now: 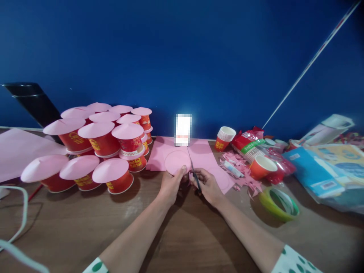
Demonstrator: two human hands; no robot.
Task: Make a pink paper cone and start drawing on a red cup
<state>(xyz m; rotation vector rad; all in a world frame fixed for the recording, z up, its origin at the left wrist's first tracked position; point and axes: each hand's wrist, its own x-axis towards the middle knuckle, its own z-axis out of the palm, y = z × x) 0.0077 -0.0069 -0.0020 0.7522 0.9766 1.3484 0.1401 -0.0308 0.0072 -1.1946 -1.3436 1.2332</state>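
My left hand (171,184) pinches the near edge of a pink paper sheet (203,155) that lies on the wooden table, just below a circle drawn on it. My right hand (209,185) grips a pair of scissors (193,171), whose blades point away from me into the sheet beside the circle. Both hands are closed and sit close together at the table's middle.
Red paper cups topped with pink paper cones (99,142) crowd the left. A stack of cups (224,138), a cup packet (250,146), a single cup (263,167), pink scraps (241,168), a green tape roll (280,204) and plastic bags (321,170) lie right. A large pink sheet (15,149) lies far left.
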